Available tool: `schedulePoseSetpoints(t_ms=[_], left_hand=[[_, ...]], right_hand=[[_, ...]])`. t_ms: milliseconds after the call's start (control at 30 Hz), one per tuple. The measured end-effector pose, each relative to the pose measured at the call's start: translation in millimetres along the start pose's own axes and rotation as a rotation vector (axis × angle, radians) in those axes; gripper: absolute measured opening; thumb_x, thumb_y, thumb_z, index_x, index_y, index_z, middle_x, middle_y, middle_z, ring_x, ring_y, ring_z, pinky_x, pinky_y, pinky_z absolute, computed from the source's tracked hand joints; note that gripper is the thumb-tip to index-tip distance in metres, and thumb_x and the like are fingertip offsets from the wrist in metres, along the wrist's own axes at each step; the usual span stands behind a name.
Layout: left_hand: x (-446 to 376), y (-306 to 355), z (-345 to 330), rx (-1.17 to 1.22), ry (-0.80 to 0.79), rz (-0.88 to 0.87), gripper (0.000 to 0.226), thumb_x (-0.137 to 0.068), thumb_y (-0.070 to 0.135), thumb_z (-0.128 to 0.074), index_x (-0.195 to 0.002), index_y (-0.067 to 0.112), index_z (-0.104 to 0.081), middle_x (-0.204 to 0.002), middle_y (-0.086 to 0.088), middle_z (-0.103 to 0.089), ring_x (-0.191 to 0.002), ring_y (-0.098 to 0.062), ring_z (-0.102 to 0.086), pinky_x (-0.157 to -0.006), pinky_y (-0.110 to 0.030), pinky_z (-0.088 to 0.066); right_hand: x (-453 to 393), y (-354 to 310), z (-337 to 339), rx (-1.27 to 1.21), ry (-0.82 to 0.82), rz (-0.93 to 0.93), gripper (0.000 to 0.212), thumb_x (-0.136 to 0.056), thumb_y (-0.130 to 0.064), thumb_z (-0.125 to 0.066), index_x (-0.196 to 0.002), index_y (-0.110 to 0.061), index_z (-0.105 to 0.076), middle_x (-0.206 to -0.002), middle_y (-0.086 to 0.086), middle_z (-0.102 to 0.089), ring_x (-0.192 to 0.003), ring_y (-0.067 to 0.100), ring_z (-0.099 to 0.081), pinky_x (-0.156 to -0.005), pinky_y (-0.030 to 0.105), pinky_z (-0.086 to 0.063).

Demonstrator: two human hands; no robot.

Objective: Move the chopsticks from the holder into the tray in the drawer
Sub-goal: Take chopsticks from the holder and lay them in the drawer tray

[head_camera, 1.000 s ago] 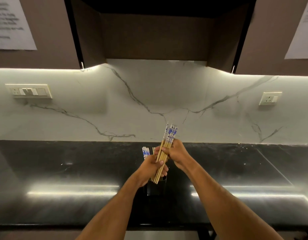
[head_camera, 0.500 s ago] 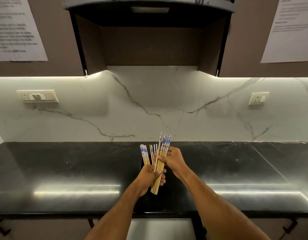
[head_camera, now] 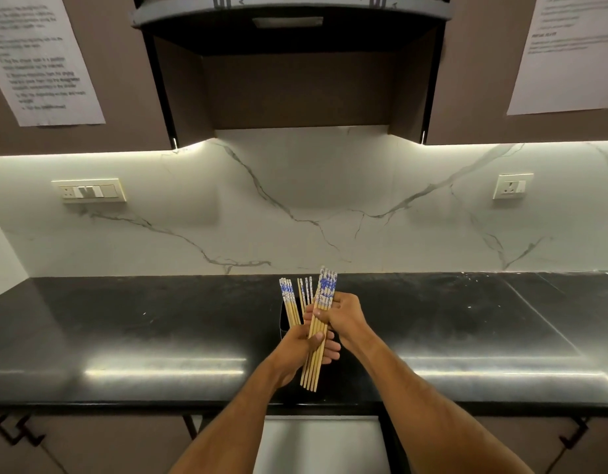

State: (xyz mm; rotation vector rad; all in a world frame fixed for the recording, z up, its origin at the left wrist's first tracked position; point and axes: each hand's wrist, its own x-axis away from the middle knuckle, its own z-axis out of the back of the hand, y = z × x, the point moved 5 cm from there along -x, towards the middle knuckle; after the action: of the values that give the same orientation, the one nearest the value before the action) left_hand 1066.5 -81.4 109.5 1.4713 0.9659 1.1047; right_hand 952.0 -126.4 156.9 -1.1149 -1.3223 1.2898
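Note:
A bundle of several wooden chopsticks [head_camera: 317,350] with blue-and-white tops is out of the holder, tilted slightly, over the black counter. My right hand [head_camera: 343,316] grips the bundle near its upper part. My left hand [head_camera: 304,350] wraps the bundle lower down. Behind my hands stands a dark holder [head_camera: 284,319], mostly hidden, with several more chopsticks [head_camera: 290,301] still upright in it. Below the counter edge a pale open drawer [head_camera: 323,443] shows between my forearms; its tray is not visible.
The black stone counter [head_camera: 124,336] runs the full width under a white marble backsplash [head_camera: 295,206]. Cabinet fronts with dark handles [head_camera: 18,432] flank the drawer. A switch plate [head_camera: 90,191] and a socket [head_camera: 512,186] sit on the wall.
The bundle and both hands have come down and toward me, away from the holder. The camera has tilted so that the drawer and cabinet fronts now show.

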Motion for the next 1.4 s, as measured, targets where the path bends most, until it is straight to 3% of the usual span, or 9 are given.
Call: schedulePoseSetpoints(t_ms=[67, 167, 233, 333, 733, 933, 1100, 1400], left_hand=[[1.1, 1.0, 1.4, -0.025, 0.016, -0.002, 0.028, -0.107, 0.016, -0.046, -0.118, -0.003, -0.064, -0.105, -0.022, -0.075, -0.1, -0.036, -0.073, -0.096, -0.051, -0.057], [5.8, 5.4, 8.4, -0.047, 0.013, 0.003, 0.026, -0.105, 0.014, -0.049, -0.116, -0.004, -0.064, -0.1, -0.022, -0.075, -0.095, -0.034, -0.073, -0.094, -0.05, -0.058], [11.0, 7.3, 12.8, -0.062, -0.025, 0.019, 0.025, -0.104, 0.012, -0.05, -0.116, -0.005, -0.064, -0.099, -0.021, -0.074, -0.095, -0.034, -0.073, -0.092, -0.046, -0.058], [18.1, 7.7, 17.5, -0.051, -0.085, 0.037, 0.026, -0.104, 0.012, -0.051, -0.118, -0.006, -0.063, -0.099, -0.02, -0.073, -0.096, -0.034, -0.072, -0.093, -0.045, -0.058], [29.3, 6.2, 37.7, -0.018, -0.197, 0.045, 0.029, -0.105, 0.013, -0.05, -0.124, -0.007, -0.06, -0.106, -0.023, -0.072, -0.104, -0.037, -0.07, -0.097, -0.047, -0.056], [27.5, 5.3, 36.1, -0.044, -0.195, 0.035, 0.027, -0.104, 0.012, -0.053, -0.121, -0.006, -0.062, -0.102, -0.021, -0.073, -0.098, -0.033, -0.072, -0.096, -0.046, -0.057], [28.0, 6.3, 34.1, -0.062, -0.209, 0.048, 0.026, -0.103, 0.012, -0.053, -0.121, -0.005, -0.062, -0.102, -0.02, -0.073, -0.099, -0.034, -0.072, -0.094, -0.044, -0.058], [29.7, 8.4, 31.3, -0.088, -0.226, 0.058, 0.025, -0.103, 0.012, -0.054, -0.121, -0.004, -0.062, -0.101, -0.019, -0.074, -0.099, -0.032, -0.072, -0.093, -0.042, -0.058]], right_hand=[[3.5, -6.2, -3.2, 0.027, -0.067, 0.052, 0.016, -0.092, 0.001, -0.067, -0.107, -0.005, -0.069, -0.092, 0.013, -0.079, -0.085, 0.024, -0.079, -0.082, 0.045, -0.064], [6.1, -19.6, -4.0, -0.005, -0.141, 0.175, 0.054, -0.086, 0.005, -0.073, -0.132, -0.011, -0.05, -0.101, 0.016, -0.078, -0.092, 0.03, -0.078, -0.085, 0.046, -0.063], [4.9, -29.1, -1.4, -0.027, -0.152, 0.236, 0.08, -0.082, 0.006, -0.077, -0.144, -0.024, -0.037, -0.108, 0.018, -0.076, -0.096, 0.033, -0.076, -0.086, 0.045, -0.062], [3.5, -39.7, -0.8, 0.024, -0.186, 0.308, 0.092, -0.082, 0.007, -0.077, -0.152, -0.03, -0.029, -0.11, 0.019, -0.074, -0.096, 0.034, -0.076, -0.088, 0.047, -0.061], [10.6, -32.4, -14.3, 0.024, -0.132, 0.323, 0.069, -0.08, 0.01, -0.077, -0.14, -0.013, -0.053, -0.105, 0.018, -0.075, -0.096, 0.035, -0.076, -0.09, 0.057, -0.059], [9.8, -30.2, -15.3, 0.025, -0.127, 0.299, 0.086, -0.081, 0.01, -0.076, -0.15, -0.024, -0.037, -0.107, 0.017, -0.075, -0.096, 0.035, -0.076, -0.087, 0.044, -0.062], [11.9, -26.7, -10.0, 0.021, -0.095, 0.297, 0.068, -0.08, 0.011, -0.076, -0.139, -0.009, -0.049, -0.103, 0.019, -0.076, -0.095, 0.036, -0.076, -0.086, 0.05, -0.062], [18.7, -31.0, -8.6, 0.05, -0.07, 0.315, 0.068, -0.079, 0.011, -0.077, -0.138, -0.013, -0.052, -0.102, 0.02, -0.076, -0.096, 0.036, -0.076, -0.085, 0.047, -0.062]])
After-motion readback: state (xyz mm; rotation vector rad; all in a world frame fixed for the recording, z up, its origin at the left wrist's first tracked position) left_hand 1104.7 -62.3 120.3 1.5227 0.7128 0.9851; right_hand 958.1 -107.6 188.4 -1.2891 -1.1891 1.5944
